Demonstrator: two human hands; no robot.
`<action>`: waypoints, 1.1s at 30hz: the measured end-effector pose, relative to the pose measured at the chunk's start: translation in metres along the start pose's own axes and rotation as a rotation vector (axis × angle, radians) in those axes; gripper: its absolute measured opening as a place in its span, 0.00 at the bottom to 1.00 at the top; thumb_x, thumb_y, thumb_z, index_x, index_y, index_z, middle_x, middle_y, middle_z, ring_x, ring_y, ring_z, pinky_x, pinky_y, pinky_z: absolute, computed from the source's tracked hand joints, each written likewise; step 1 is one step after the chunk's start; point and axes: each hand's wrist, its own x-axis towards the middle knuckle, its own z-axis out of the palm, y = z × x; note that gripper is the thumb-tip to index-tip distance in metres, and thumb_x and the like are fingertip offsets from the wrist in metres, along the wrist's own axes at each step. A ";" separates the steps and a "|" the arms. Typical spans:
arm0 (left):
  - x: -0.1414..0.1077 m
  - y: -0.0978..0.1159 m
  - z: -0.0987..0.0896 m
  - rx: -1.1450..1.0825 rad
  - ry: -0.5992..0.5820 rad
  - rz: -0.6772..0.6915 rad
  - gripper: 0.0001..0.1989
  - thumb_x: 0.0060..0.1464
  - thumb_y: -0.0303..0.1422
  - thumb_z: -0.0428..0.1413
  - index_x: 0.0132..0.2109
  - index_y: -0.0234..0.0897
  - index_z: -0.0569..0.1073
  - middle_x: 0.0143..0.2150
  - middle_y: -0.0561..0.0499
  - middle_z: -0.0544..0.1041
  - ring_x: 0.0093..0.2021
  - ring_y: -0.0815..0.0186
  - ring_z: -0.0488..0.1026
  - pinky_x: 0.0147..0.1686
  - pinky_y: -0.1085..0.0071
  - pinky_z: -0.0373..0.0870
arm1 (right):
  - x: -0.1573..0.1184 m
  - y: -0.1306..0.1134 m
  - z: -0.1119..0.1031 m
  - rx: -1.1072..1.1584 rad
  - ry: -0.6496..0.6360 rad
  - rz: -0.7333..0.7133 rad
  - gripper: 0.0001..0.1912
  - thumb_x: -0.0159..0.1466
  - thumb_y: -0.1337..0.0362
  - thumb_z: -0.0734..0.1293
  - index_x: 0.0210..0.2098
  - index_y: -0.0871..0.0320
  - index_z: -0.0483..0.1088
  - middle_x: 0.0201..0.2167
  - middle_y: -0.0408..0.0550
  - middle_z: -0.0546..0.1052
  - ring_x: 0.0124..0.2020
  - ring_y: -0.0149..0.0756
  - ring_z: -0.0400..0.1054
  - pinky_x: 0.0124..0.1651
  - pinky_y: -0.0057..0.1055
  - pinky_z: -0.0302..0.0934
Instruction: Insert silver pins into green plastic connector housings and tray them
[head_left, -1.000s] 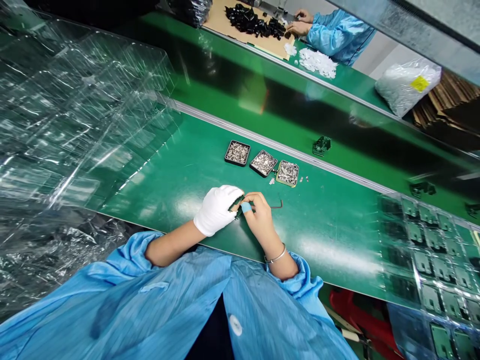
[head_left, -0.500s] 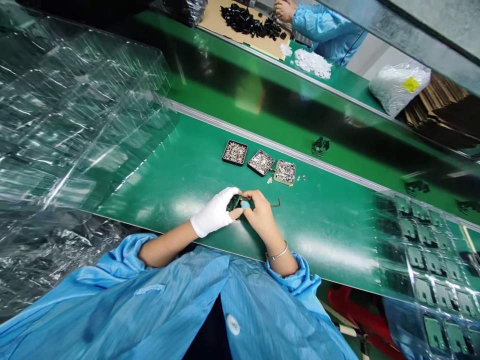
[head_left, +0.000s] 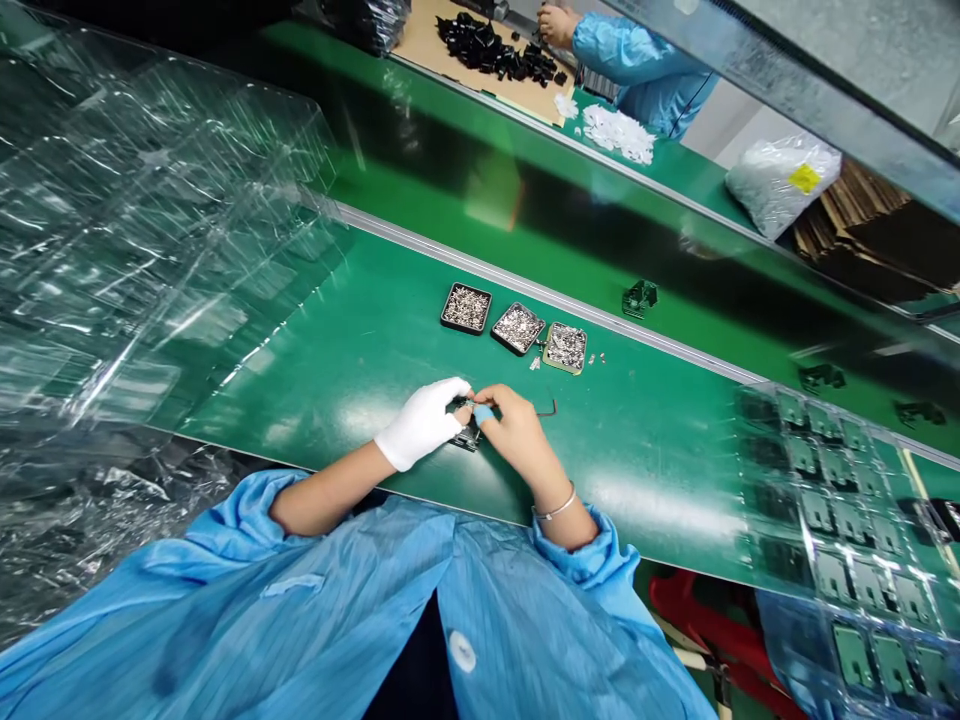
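Note:
My left hand [head_left: 424,425], in a white glove with bare fingertips, is closed on a small dark circuit-board assembly [head_left: 468,434]. Part of the assembly shows below the fingers; the rest is covered. My right hand [head_left: 516,432], with a blue cover on its thumb, pinches at the assembly's upper edge. Whether a smaller piece sits between those right fingertips cannot be seen. Just right of my hands lies a thin L-shaped hex key [head_left: 553,408]. Beyond them stand a black tray [head_left: 444,318] of small metal parts, a second black tray [head_left: 498,340] and a yellowish tray [head_left: 564,370].
Clear plastic trays [head_left: 150,240] are stacked at left. Another clear tray [head_left: 832,520] at right holds several green boards. Behind a metal rail [head_left: 525,292], dark assemblies [head_left: 640,298] rest on a green belt. Across it, a co-worker's hand [head_left: 559,25] is near black parts [head_left: 495,50].
The assembly has turned in my hands, and more of it now shows below the fingers. My right fingertips have moved to its upper edge. The whole view has shifted slightly.

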 end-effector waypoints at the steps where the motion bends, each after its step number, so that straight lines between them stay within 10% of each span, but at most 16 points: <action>1: 0.001 -0.003 -0.003 -0.049 -0.009 -0.003 0.13 0.53 0.38 0.50 0.42 0.36 0.70 0.42 0.47 0.76 0.43 0.60 0.73 0.48 0.64 0.70 | 0.007 0.005 -0.012 0.003 0.003 0.008 0.10 0.59 0.69 0.60 0.38 0.56 0.70 0.36 0.47 0.77 0.39 0.37 0.71 0.45 0.33 0.65; 5: 0.008 -0.019 -0.012 -0.176 0.051 -0.092 0.16 0.54 0.41 0.51 0.45 0.35 0.69 0.46 0.44 0.77 0.46 0.60 0.74 0.50 0.63 0.71 | 0.052 0.027 -0.054 -0.283 0.153 0.124 0.13 0.63 0.69 0.57 0.39 0.59 0.72 0.40 0.51 0.77 0.43 0.41 0.70 0.48 0.36 0.62; 12: 0.015 -0.030 -0.007 -0.038 0.048 -0.104 0.13 0.53 0.40 0.49 0.38 0.37 0.72 0.39 0.48 0.78 0.40 0.61 0.75 0.45 0.66 0.71 | 0.115 0.040 -0.044 -0.784 -0.158 0.190 0.15 0.60 0.75 0.59 0.42 0.61 0.73 0.46 0.59 0.76 0.48 0.46 0.69 0.58 0.44 0.51; 24: 0.016 -0.031 -0.006 -0.043 0.043 -0.093 0.13 0.53 0.40 0.49 0.37 0.37 0.72 0.38 0.48 0.78 0.39 0.61 0.74 0.44 0.67 0.71 | 0.096 0.054 -0.040 -0.542 0.120 0.167 0.17 0.62 0.74 0.52 0.44 0.62 0.69 0.41 0.56 0.77 0.43 0.42 0.69 0.50 0.35 0.57; 33: 0.016 -0.031 -0.005 -0.023 0.046 -0.096 0.13 0.53 0.40 0.49 0.37 0.37 0.72 0.37 0.49 0.78 0.38 0.62 0.75 0.44 0.68 0.71 | 0.107 0.052 -0.045 -0.576 -0.069 0.177 0.15 0.59 0.75 0.59 0.41 0.59 0.73 0.46 0.53 0.77 0.48 0.43 0.68 0.55 0.38 0.55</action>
